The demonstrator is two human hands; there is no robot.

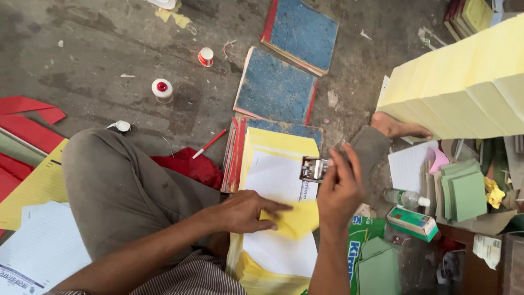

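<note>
While I sit cross-legged on the floor, my left hand (244,212) lies flat with fingers spread, pressing a yellow slip (295,218) onto the white lined sheet (275,180) at lower centre. Just right of it, my right hand (339,188) closes around a metal stapler (314,169) at the sheet's right edge, above the slip.

two blue-covered books (275,87) lay on the grey floor (98,43) near a red-capped bottle (162,90), a red pen (209,143) and tall yellow paper stacks (464,82).
</note>
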